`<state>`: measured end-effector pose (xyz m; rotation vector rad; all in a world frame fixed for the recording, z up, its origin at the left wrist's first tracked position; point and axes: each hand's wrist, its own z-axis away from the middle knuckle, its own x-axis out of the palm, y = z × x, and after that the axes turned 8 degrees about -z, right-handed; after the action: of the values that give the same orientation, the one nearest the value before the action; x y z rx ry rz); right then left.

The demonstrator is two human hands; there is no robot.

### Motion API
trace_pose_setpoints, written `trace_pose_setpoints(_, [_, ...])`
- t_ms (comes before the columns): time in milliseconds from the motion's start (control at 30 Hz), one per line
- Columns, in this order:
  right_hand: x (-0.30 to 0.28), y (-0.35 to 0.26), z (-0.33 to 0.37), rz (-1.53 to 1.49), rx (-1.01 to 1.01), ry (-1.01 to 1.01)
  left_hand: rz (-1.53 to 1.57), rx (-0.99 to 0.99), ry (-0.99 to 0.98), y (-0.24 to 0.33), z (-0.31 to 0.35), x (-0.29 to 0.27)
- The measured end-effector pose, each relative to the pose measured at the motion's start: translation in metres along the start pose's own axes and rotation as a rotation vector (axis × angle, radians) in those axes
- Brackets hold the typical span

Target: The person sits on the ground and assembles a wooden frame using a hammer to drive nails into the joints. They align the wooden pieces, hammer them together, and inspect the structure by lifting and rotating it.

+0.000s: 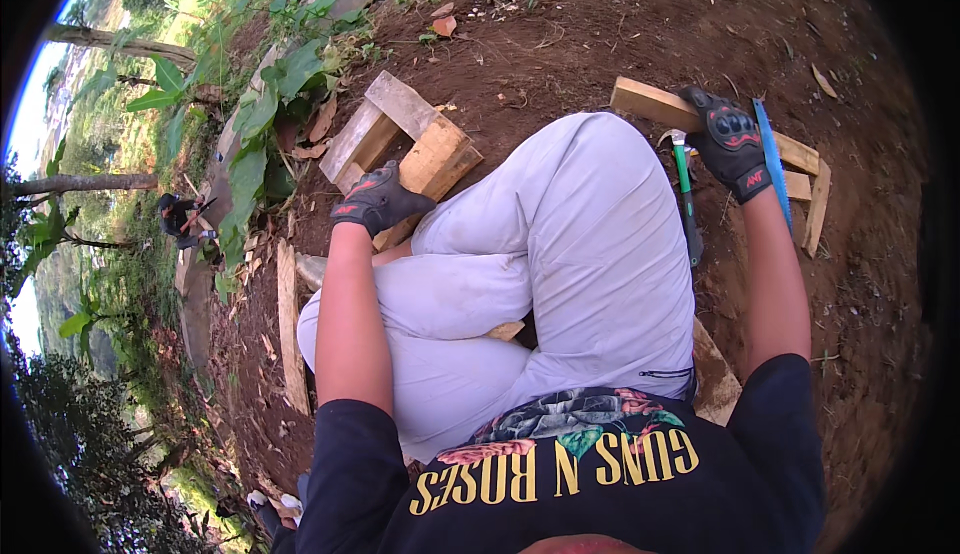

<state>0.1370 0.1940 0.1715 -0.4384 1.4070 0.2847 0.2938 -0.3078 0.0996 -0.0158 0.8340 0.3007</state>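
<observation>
My left hand [380, 200], in a black glove, grips the near part of several joined wooden blocks [402, 106] beside my bent knee. Its thumb reaches to the right across the wood, and the fingertips are partly hidden. Off to the right, my gloved right hand [728, 141] is closed over a short piece of wood [650, 102] low to the ground. Just left of that hand lies a claw hammer [686, 189] with a green and black handle. A blue saw blade [770, 159] stands close along the hand's right side.
More wood pieces [818, 206] lie beyond the saw. A long plank [291, 324] is on the dirt at left, and a board [715, 374] by my right hip. Leafy plants [255, 144] edge the soil. Another person [180, 219] is farther off at left.
</observation>
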Motion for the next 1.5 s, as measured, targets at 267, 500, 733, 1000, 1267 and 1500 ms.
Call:
trace_pose_setpoints(267, [0.058,-0.108,-0.141,0.115,-0.637,-0.293,0.003,-0.03,0.013,-0.001,0.002,-0.002])
trace_pose_setpoints(500, [0.069,-0.157,-0.177,-0.091,-0.592,-0.539,0.011,-0.03,-0.057,-0.002,-0.001,-0.006])
trace_pose_setpoints(733, [0.088,-0.142,-0.215,-0.223,-0.532,-0.717,0.006,-0.045,-0.053,0.004,-0.002,-0.006])
trace_pose_setpoints(1000, [0.119,-0.179,-0.229,-0.251,-0.568,-0.888,-0.019,-0.05,-0.052,0.001,-0.002,-0.01])
trace_pose_setpoints(1267, [0.098,-0.129,-0.181,-0.509,-0.339,-0.518,-0.029,-0.057,-0.069,0.008,-0.01,-0.003])
trace_pose_setpoints(1500, [0.065,0.029,0.004,-0.655,0.317,0.211,-0.022,-0.115,0.087,0.001,-0.001,0.007])
